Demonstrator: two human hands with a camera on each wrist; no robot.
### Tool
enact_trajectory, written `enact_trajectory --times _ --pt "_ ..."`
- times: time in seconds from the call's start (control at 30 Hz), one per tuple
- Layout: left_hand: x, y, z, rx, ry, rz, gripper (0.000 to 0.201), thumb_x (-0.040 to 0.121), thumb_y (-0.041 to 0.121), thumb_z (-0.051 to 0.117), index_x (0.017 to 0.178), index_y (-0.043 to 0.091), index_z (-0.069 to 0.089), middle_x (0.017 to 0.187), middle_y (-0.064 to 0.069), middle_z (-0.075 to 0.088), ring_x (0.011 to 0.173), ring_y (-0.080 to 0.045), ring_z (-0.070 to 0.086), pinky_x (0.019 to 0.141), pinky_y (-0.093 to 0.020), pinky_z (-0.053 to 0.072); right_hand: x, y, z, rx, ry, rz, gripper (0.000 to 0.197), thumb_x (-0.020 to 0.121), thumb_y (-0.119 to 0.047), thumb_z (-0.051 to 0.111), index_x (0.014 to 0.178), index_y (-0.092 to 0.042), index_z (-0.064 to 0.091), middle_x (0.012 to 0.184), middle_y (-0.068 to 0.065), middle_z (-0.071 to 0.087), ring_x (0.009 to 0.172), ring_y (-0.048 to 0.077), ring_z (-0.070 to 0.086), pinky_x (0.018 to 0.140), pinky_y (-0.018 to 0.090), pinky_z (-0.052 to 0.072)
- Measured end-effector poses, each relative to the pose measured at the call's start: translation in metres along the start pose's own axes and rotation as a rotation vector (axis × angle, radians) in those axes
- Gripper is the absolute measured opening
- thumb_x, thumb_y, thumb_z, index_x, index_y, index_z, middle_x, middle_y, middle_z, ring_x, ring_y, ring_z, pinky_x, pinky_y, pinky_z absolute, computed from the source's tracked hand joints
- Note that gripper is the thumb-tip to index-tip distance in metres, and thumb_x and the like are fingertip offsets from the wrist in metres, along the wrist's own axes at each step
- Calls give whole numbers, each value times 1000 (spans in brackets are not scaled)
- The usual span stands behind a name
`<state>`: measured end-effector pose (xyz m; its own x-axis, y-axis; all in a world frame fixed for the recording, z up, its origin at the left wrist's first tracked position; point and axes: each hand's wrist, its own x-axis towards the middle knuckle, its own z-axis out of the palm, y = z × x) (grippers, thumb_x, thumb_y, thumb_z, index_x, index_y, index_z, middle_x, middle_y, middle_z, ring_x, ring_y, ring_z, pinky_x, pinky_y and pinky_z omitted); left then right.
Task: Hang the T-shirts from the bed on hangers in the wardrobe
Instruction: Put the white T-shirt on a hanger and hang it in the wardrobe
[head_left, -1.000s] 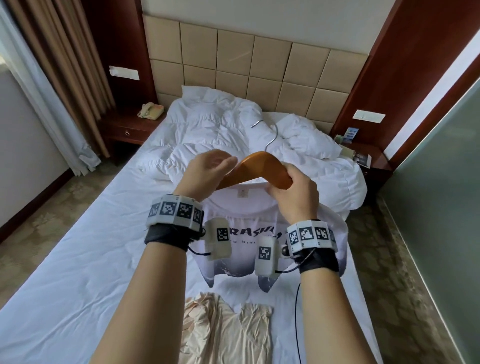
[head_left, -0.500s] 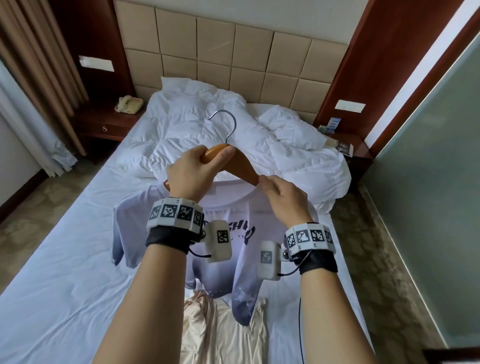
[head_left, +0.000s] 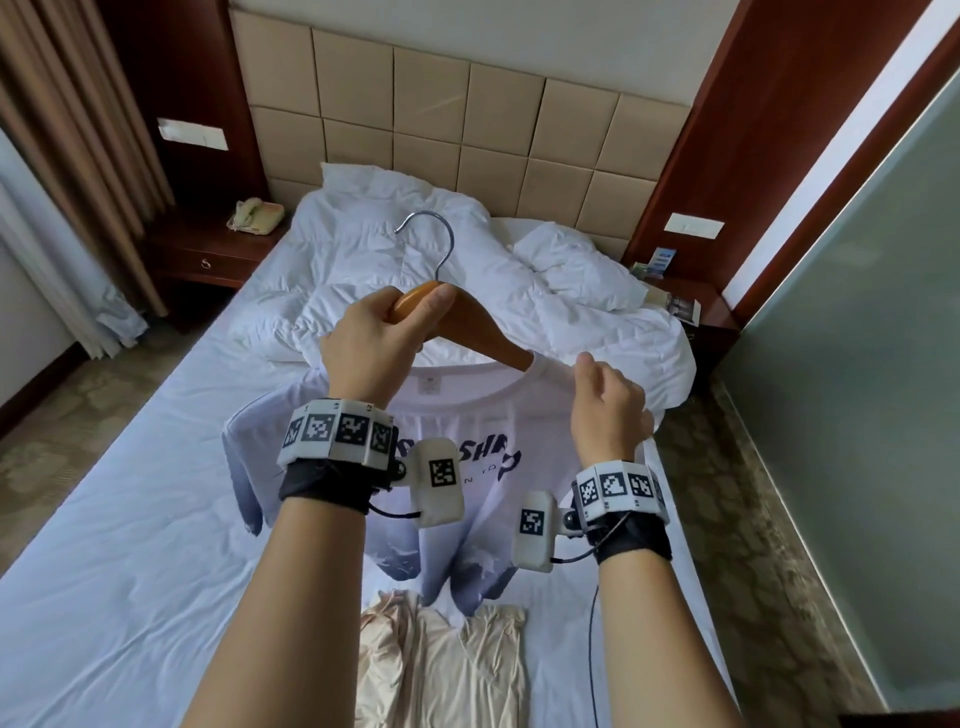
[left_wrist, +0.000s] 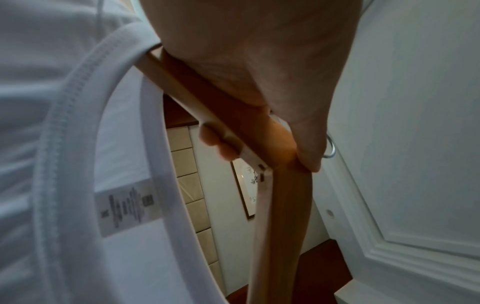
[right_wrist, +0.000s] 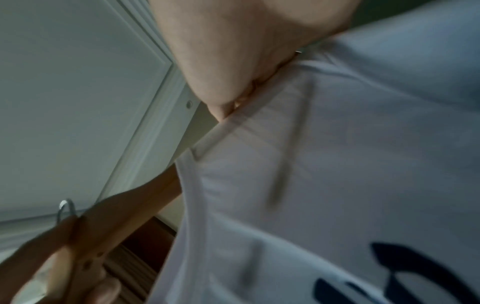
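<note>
Both arms raised over the bed (head_left: 130, 519). Left hand (head_left: 371, 348) gripping the wooden hanger (head_left: 483, 332) at its neck; right hand (head_left: 605, 400) pinching the white T-shirt (head_left: 467, 415) shoulder.

T-shirt (head_left: 467, 415) carried dark block lettering across the chest, half covered by the wrist units; only "SHA" read for sure, with smaller letters "N D" on the line below. Neck label (left_wrist: 127, 207) inside the collar had fine print, too small to read. Wristbands (head_left: 337, 431) showed black-and-white square code tags, no text.
</note>
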<state>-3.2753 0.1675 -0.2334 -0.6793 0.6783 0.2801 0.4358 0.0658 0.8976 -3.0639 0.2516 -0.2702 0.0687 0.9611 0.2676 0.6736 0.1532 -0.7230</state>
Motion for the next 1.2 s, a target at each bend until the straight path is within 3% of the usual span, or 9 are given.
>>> enact_trajectory --times 0.23,0.33,0.47,0.63,0.73,0.9,1.0,1.07,1.2 --pt "-1 9 -4 26 15 35 75 70 90 52 67 16 61 58 9 68 66 -14 67 93 -58 48 9 4 -11 -37 -49 165 66 102 -45 26 98 2 72 108 24 69 103 40 59 85 42 43" --pt "-1 9 -4 39 6 49 74 70 90 52 65 17 63 57 11 67 63 -12 66 92 -58 48 21 14 -19 16 -169 307 55 102 -41 26 94 -4 66 116 18 67 106 37 57 84 39 39" --pt "0 7 0 20 -7 63 73 69 90 53 63 17 63 56 11 66 61 -12 66 91 -60 49 20 22 -28 205 -80 448 57 100 -36 28 67 -12 69 88 8 66 86 30 54 77 33 38" --pt "2 5 4 -16 -12 22 72 68 89 56 65 18 64 56 10 67 61 -14 66 89 -60 50 17 30 -22 307 33 525 48 100 -35 33 76 -13 68 95 8 64 91 30 55 83 34 43" --pt "3 5 4 -37 -13 -4 73 69 90 55 66 18 64 57 8 68 62 -15 67 86 -57 52 13 34 -19 282 76 422 35 98 -37 38 88 -23 69 107 8 70 100 32 60 97 42 47" --pt "2 8 5 -75 -9 -24 73 68 88 58 67 15 63 57 7 68 64 -17 68 87 -60 51 10 26 -11 329 -21 39 21 98 -30 53 85 -22 67 103 4 69 95 18 58 93 39 47" --pt "-1 10 7 -80 -25 -1 74 68 88 59 66 14 60 56 4 67 64 -21 67 86 -63 50 11 20 -5 36 -30 -89 27 101 -33 47 101 -23 73 115 -4 69 117 19 55 117 55 21" --pt "-4 11 8 -81 -55 8 75 68 87 59 68 12 59 57 2 67 64 -25 67 81 -60 52 8 10 -6 -33 -99 -150 27 102 -28 45 111 -26 70 123 -8 66 127 15 49 119 54 -1" --pt "-9 11 11 -111 -112 24 70 70 82 64 70 12 60 61 -3 67 67 -29 68 73 -54 55 -2 -12 -8 -28 -264 -321 30 93 -25 59 122 -26 63 122 -6 65 124 17 51 120 50 -3"
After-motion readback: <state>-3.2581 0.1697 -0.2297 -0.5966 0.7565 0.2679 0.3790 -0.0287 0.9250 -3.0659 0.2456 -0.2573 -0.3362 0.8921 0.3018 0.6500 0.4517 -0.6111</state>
